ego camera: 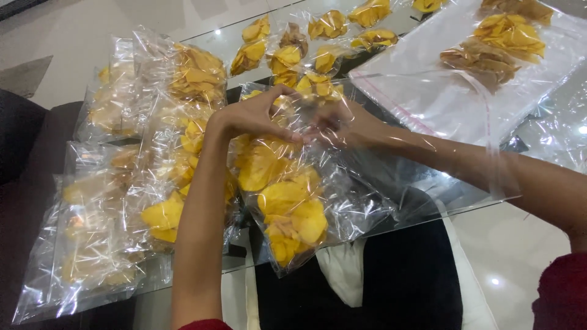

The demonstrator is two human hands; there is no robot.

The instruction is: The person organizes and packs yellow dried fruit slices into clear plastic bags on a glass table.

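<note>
I see my left hand and right hand meeting over the glass table, fingers pinching the top of a clear bag of yellow chips. Filled bags lie left of it.

A home room: a glass-topped table over pale glossy floor tiles, a dark sofa at left.

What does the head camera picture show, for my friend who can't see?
Two hands, left and right, hold a clear bag of yellow chips over a glass table. More chip bags lie around it.
</note>
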